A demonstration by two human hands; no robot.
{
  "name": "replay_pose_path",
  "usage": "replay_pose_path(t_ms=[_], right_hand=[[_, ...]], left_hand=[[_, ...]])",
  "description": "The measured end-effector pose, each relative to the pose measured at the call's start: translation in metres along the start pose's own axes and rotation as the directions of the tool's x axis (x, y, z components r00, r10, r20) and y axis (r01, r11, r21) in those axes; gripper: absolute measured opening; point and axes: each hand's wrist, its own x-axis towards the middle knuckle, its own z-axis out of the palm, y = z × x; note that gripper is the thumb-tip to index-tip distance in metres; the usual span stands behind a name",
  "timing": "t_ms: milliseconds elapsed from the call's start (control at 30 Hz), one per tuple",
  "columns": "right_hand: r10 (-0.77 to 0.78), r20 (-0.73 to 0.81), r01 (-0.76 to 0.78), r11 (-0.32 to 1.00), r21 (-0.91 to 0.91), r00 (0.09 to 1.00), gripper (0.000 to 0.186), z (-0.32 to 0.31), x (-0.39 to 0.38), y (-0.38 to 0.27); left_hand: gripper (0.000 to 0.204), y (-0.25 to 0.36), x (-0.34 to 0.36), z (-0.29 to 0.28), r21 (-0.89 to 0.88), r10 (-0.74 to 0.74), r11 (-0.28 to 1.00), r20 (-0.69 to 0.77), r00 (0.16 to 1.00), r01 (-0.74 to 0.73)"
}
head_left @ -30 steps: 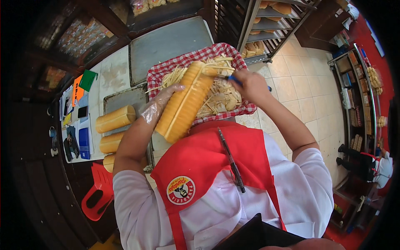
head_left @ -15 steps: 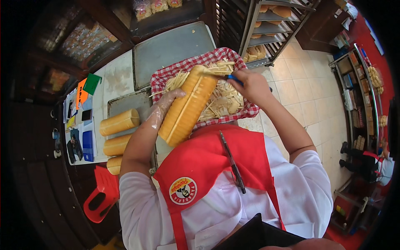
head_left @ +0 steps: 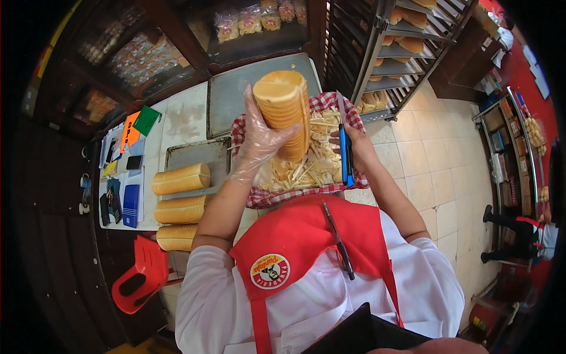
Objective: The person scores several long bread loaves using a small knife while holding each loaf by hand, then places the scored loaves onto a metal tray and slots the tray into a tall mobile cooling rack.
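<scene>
A long ridged golden loaf of bread (head_left: 284,109) stands nearly upright over a basket lined with red-and-white checked cloth (head_left: 240,127). My left hand (head_left: 262,138), in a clear plastic glove, is closed around the loaf's near left side. To the right, my bare right hand (head_left: 361,148) holds a knife with a blue and black handle (head_left: 346,156). Its blade points away from me along the basket's right side, apart from the loaf. Cut strips of bread crust (head_left: 306,174) fill the basket below; the loaf's lower end is among or just above them, I cannot tell which.
Three more loaves (head_left: 181,179) lie left of my left arm, the farthest beside a metal tray (head_left: 197,154). A larger tray (head_left: 227,97) lies behind the basket. A bread rack (head_left: 383,59) stands back right, a red chair (head_left: 141,274) at left. Another person (head_left: 525,233) is far right.
My left hand has tipped the loaf from slanting to nearly upright. My right hand has drawn the knife away from the loaf to the right and turned its blade away from me. The view has shifted slightly.
</scene>
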Motion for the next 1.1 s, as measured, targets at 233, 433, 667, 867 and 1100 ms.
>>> replay_pose_path(t_ms=[233, 433, 667, 867, 1100], right_hand=[[-0.202, 0.099, 0.156, 0.924, 0.348, 0.974, 0.032, 0.025, 0.014, -0.010], [-0.170, 0.088, 0.126, 0.919, 0.374, 0.981, 0.025, 0.047, 0.014, -0.029], [-0.427, -0.033, 0.423, 0.902, -0.089, 0.904, 0.028, 0.035, 0.007, -0.021], [-0.578, -0.005, 0.542, 0.767, -0.344, 0.816, 0.030, 0.047, 0.014, 0.000], [-0.621, -0.115, 0.553, 0.755, -0.352, 0.775, 0.015, 0.048, 0.036, 0.001]], left_hand=[[0.127, -0.016, -0.025, 0.030, 0.113, -0.007, 0.994, 0.027, 1.000, 0.004], [0.109, 0.015, 0.009, 0.014, 0.219, 0.125, 0.957, 0.288, 0.949, -0.192], [0.084, -0.006, 0.003, 0.049, -0.595, -0.182, 0.803, -0.190, 0.965, 0.035], [0.081, -0.016, 0.003, 0.050, -0.089, -0.359, 0.931, -0.052, 0.932, 0.354], [0.091, -0.026, -0.002, 0.045, 0.027, -0.081, 0.996, 0.046, 0.996, 0.080]])
